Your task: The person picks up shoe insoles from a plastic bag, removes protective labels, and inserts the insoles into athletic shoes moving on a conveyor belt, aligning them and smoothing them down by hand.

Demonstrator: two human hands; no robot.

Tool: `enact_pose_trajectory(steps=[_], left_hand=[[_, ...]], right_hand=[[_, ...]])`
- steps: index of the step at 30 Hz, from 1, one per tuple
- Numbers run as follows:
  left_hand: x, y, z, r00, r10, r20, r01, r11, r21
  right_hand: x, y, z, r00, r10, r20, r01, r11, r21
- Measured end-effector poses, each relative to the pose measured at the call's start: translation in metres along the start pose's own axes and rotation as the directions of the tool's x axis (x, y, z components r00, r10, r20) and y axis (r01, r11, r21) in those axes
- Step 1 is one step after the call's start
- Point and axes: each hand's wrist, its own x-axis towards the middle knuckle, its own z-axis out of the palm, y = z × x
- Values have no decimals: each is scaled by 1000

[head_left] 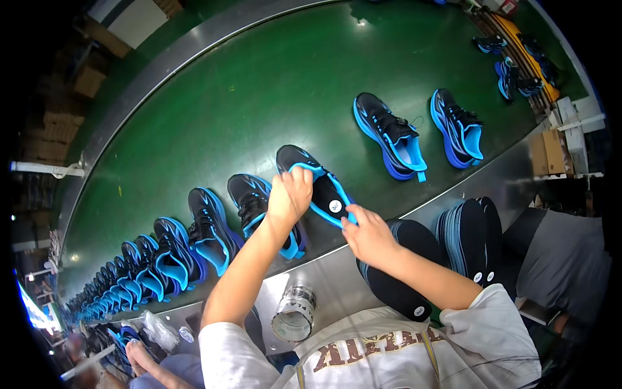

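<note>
A black sneaker (295, 156) with blue trim lies on the green belt (259, 97) in front of me, its toe pointing away. My left hand (291, 196) is closed on the edge of its opening near the tongue. At the heel end, my right hand (370, 237) has its fingers closed on the blue collar. Inside the shoe shows a black insole (322, 193) with a round white sticker at its heel. Just left of my left hand stands another black and blue sneaker (243, 188), partly covered by my forearm.
Several matching sneakers (172, 249) run in a row to the far left. Two more, a nearer sneaker (382, 129) and a farther sneaker (453, 126), stand right. Insole stacks (395, 279) (461, 233) and a round container (295, 314) sit on the metal ledge. Another person's hand (137, 355) is lower left.
</note>
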Motion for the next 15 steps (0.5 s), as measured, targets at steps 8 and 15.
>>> enact_pose_trajectory(steps=[8,15], left_hand=[[16,-28,1,976,-112,186,210,705,-677],[15,-24,-47,653,-529,543,-11,-723,-691]], right_hand=[[-48,9,-56,982,116,-147,-107,992,64],[-162,24,-79,883,470,-20,-469,883,29]])
